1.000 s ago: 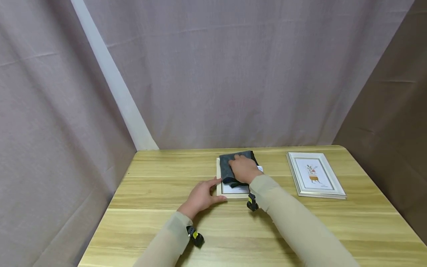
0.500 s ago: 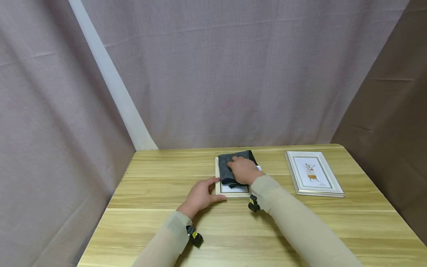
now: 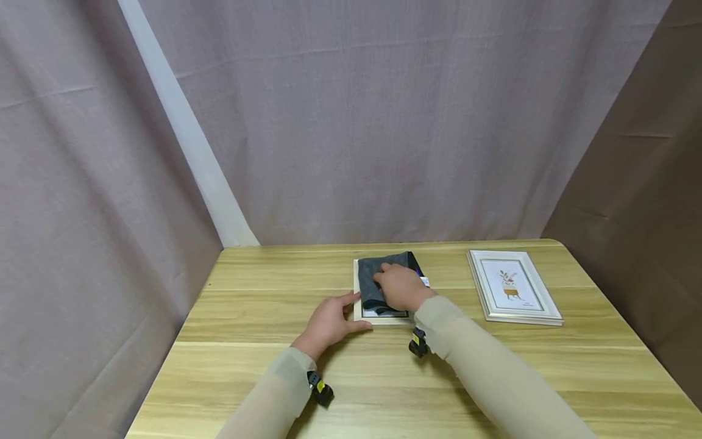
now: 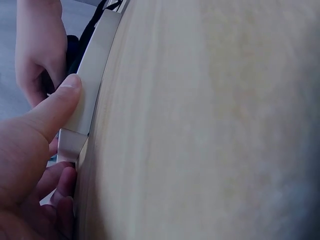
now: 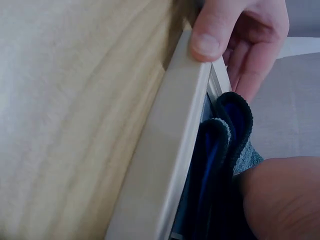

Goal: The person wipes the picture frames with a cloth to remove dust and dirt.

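A cream picture frame [image 3: 358, 312] lies flat on the table, mostly covered by a folded dark grey cloth [image 3: 370, 286]. My left hand [image 3: 329, 322] holds the frame's near left corner, thumb on the near edge and fingers along the left side. In the left wrist view, the thumb of the left hand [image 4: 25, 155] presses the frame's side [image 4: 92, 75]. On top of the cloth, my right hand [image 3: 403, 286] grips it with bent fingers; some fingertips are hidden. Loose folds of the cloth [image 5: 242, 127] stand at the frame's near edge in the right wrist view.
To the right, another white picture frame [image 3: 542, 281] with a plant-pot print lies face up, apparently stacked on a second one. The wooden table [image 3: 263, 286] ends at the back against a grey curtain [image 3: 351, 152]. Small black cameras sit on both wrists.
My right hand has drawn the cloth slightly toward the frame's near edge. The left hand keeps its place at the corner. The head view has shifted a little.
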A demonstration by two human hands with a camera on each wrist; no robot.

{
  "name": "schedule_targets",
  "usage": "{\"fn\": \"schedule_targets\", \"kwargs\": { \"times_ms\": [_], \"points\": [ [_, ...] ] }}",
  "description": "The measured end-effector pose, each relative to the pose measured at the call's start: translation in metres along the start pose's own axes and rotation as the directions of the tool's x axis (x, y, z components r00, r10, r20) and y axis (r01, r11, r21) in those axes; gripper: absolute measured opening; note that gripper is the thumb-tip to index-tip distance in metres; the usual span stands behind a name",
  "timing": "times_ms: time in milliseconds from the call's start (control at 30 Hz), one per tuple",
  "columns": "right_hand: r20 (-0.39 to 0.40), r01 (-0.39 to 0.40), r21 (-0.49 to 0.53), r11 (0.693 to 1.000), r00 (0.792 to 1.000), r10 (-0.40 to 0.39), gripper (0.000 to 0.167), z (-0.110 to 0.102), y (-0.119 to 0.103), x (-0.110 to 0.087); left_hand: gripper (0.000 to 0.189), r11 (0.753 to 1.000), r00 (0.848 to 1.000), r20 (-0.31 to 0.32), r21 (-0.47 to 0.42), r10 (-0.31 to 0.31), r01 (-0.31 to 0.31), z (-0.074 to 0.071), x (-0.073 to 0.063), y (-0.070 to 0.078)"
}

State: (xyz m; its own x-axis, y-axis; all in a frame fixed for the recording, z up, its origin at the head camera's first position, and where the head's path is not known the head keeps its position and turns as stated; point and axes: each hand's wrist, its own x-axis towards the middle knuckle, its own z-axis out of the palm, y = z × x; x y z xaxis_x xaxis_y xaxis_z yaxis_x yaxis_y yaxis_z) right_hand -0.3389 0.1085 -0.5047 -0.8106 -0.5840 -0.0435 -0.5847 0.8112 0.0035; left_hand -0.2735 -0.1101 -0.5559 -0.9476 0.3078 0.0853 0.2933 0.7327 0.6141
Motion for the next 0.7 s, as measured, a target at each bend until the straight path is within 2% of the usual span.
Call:
{"fn": "schedule_targets", "kwargs": {
  "times_ms": [333, 700],
  "points": [
    [-0.041, 0.034, -0.002, 0.999, 0.999, -0.034, 0.03, 0.007, -0.003, -0.011, 0.087, 1.0, 1.0, 0.004, -0.008, -0.006, 0.006, 0.0, 0.0, 0.0],
    [-0.099, 0.124, 0.044, 0.991, 0.988, -0.119, 0.024, 0.003, -0.01, -0.028, 0.086, 1.0, 1.0, -0.014, 0.004, 0.013, -0.013, 0.001, 0.001, -0.002]
  ]
}}
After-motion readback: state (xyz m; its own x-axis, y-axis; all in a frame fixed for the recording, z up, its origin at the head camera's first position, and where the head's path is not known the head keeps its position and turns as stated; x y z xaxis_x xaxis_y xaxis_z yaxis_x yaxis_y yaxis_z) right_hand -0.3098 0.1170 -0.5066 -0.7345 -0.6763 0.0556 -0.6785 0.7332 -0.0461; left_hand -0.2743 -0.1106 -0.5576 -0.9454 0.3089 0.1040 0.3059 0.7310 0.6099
